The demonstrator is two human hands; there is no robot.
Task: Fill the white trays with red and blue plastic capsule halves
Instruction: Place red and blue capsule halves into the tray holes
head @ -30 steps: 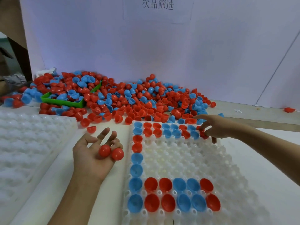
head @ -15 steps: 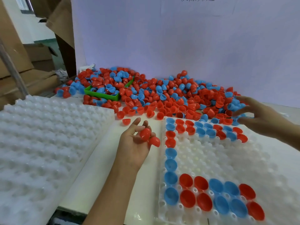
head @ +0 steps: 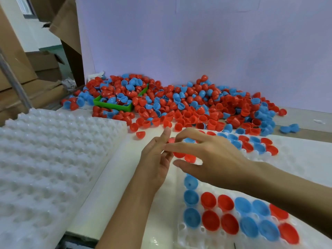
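Note:
My left hand is palm-up beside the near white tray and holds two red capsule halves at its fingertips. My right hand reaches across the tray to them, its straight fingers above the halves and its thumb just below; I cannot see a firm pinch. The tray holds red and blue halves in its far rows, down its left column and in its two near rows. The middle cells are partly hidden by my right arm.
A big pile of red and blue halves lies behind the tray, spilling over a green bin. A stack of white trays sits at left. One red half lies loose between them. Cardboard boxes stand far left.
My right hand left the pile at the far right and swung left over the tray to my left hand's fingertips. The left hand still carries the two red halves.

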